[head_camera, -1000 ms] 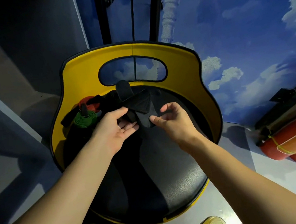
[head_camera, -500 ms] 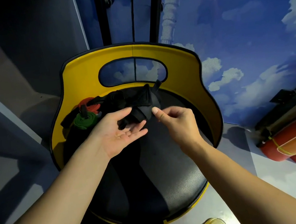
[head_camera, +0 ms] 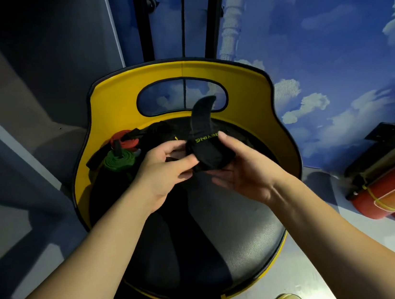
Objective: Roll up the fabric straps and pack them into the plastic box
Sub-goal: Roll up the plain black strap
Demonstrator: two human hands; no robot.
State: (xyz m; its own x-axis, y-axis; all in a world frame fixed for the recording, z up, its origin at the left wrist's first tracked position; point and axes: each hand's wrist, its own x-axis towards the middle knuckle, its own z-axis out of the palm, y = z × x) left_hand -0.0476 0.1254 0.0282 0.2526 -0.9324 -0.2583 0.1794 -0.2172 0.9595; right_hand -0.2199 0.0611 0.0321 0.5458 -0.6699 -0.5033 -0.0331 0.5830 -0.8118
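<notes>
- Now our left hand [head_camera: 161,171] and right hand [head_camera: 241,168] grasp the black strap [head_camera: 208,151], lifted off the seat [head_camera: 227,233] since a moment ago.
- Its tail stands loose, so rolling is barely begun.

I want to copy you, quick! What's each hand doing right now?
Left hand: fingers pinch the black strap.
Right hand: cups the black strap from below, thumb curled over its top.

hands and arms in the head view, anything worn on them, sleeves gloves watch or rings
Both hands, left and right, are bare: no gloves, and no rings show on the visible fingers. Both forearms are uncovered right down to the frame's bottom edge, with no sleeve, watch or wristband in sight.
</notes>
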